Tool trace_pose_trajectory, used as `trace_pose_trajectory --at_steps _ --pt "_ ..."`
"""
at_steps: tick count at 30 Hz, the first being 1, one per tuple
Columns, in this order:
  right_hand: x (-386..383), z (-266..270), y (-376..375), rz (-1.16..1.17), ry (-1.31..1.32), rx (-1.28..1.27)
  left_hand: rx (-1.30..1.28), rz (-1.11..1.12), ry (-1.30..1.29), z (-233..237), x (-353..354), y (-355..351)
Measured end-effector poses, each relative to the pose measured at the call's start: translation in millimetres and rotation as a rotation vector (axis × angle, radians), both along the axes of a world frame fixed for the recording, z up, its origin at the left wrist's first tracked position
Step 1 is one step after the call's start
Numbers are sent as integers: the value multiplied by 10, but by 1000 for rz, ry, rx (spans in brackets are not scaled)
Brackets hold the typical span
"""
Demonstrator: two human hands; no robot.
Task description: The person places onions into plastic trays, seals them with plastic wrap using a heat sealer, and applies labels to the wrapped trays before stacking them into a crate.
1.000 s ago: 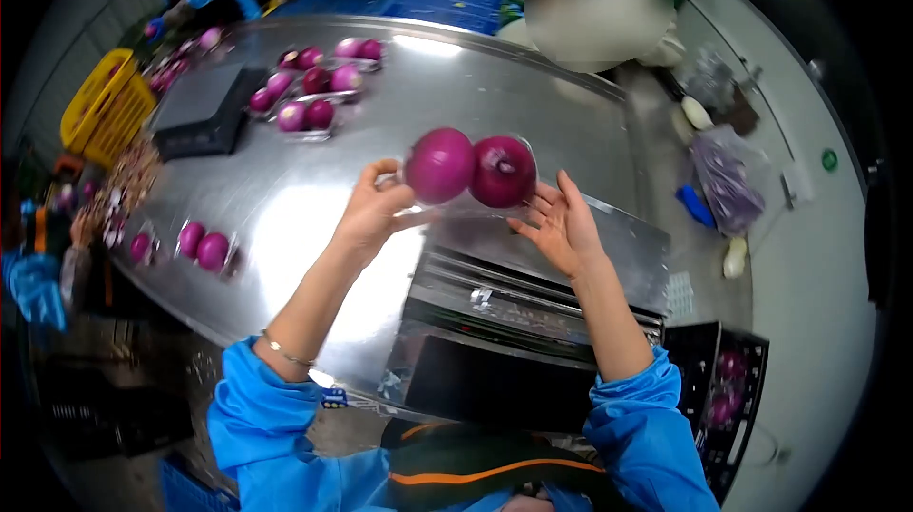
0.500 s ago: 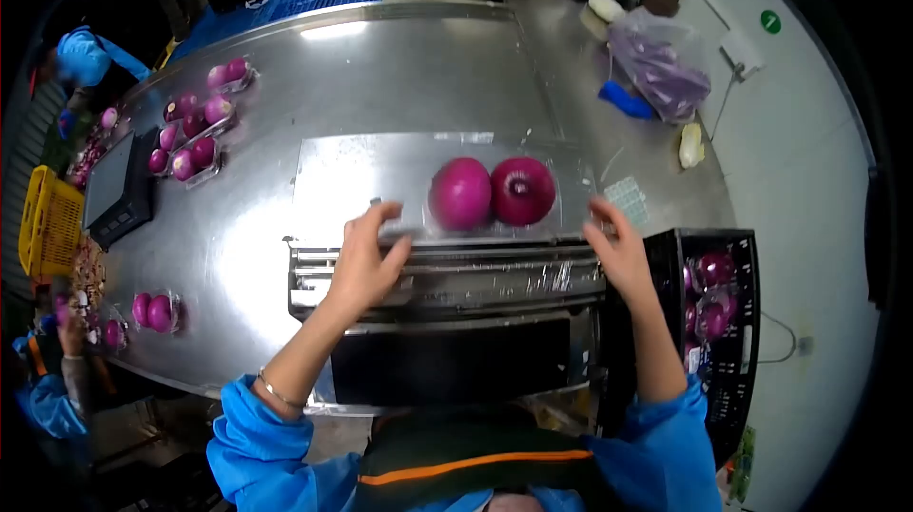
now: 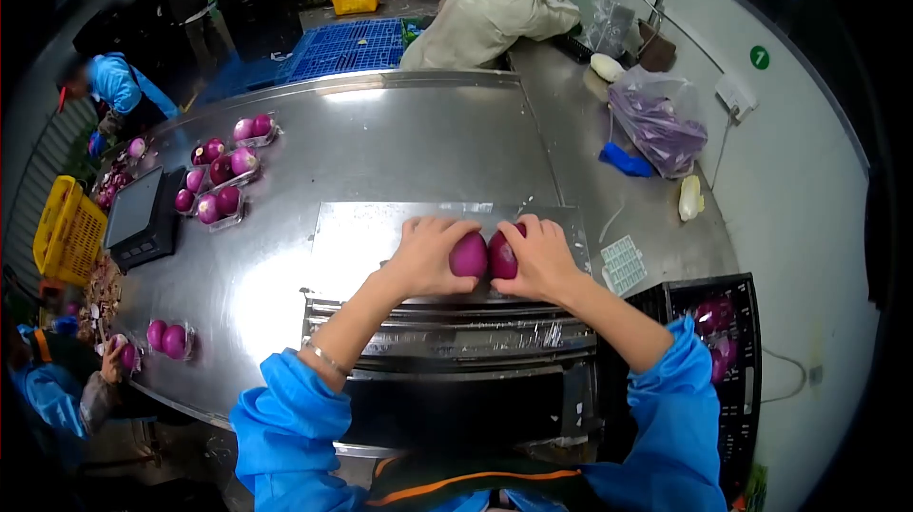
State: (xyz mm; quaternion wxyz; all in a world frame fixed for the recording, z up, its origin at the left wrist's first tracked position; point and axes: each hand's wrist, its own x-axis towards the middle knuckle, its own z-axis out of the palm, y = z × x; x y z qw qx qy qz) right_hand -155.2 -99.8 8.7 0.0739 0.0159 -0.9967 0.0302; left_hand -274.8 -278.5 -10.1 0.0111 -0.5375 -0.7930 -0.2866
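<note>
Two purple onions sit side by side on the metal plate of a wrapping machine [image 3: 447,331]. My left hand [image 3: 426,255] is wrapped round the outer side of the left onion [image 3: 468,255]. Round the right onion [image 3: 504,253] curls my right hand [image 3: 544,260], its thumb near the lower edge. The two onions nearly touch between my hands. Whether a tray lies under them is hidden by my hands.
Packed onions [image 3: 221,170] and a black scale [image 3: 143,217] stand at the left, near two co-workers in blue. To the right are a black crate [image 3: 756,360] with onions, a pale green label sheet [image 3: 623,265], a blue item [image 3: 625,160] and a plastic bag [image 3: 656,122].
My hands, apart and open beside the onions before, have come inward and closed round them. The camera view has tilted up, showing more of the room behind the table.
</note>
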Motion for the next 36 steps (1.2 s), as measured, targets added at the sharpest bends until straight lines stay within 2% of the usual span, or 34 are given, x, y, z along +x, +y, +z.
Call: trace_pose_trajectory --at_steps 1,2,4,5,8,9,12,16,17,18,20,21,23,24,25,27,28,30,31,33,34,36 --pt "33 -38 46 52 94 -65 7 -12 -106 -45 -33 -32" --pt "77 -105 57 56 170 -355 10 -26 -220 -44 -37 -69" --pt "173 -246 72 53 297 -934 14 -17 -246 -49 -40 -122" --pt "228 -308 57 27 223 -1148 -1 -20 -271 -46 -36 -127" --pt "274 -524 139 47 214 -973 -26 39 -187 27 53 -205" --pt "327 -464 166 7 125 -678 -21 41 -189 26 55 -244" --pt "448 -439 159 -112 118 -476 51 3 -206 -79 75 -322" --pt "660 -379 146 -263 167 -696 177 62 -242 -160 240 -569" --pt "671 -552 233 -332 239 -975 146 136 -199 -133 282 -674" --pt "640 -550 190 -406 280 -1174 154 166 -265 -163 273 -694" --pt "526 -575 251 -429 43 -1202 166 221 -409 -227 294 -660" --pt "556 -570 176 -473 12 -1136 148 193 -577 -138 362 -607" --pt "573 -462 4 -547 -34 -994 163 158 -480 -172 386 -575" --pt "627 -402 -21 -532 -41 -1056 170 144 -433 -141 390 -569" --pt "708 -352 -46 -519 -53 -1119 152 123 -555 -78 401 -610" --pt "822 -288 -33 -520 -109 -1159 151 143 -600 -120 426 -680" --pt "876 -344 12 -499 -29 -1152 146 152 -627 -155 453 -731" --pt "1047 -315 55 -530 169 -992 109 309 -608 -73 587 -968" --pt "1203 -274 120 -557 156 -910 168 413 -439 -25 681 -1123" --pt "1511 -315 267 -640 107 -646 66 583 86 -161 757 -1446" --pt "1583 -399 228 -611 76 -544 -75 617 194 -222 804 -1576" --pt "1629 -544 158 -546 30 -341 -205 643 147 -347 885 -1630"
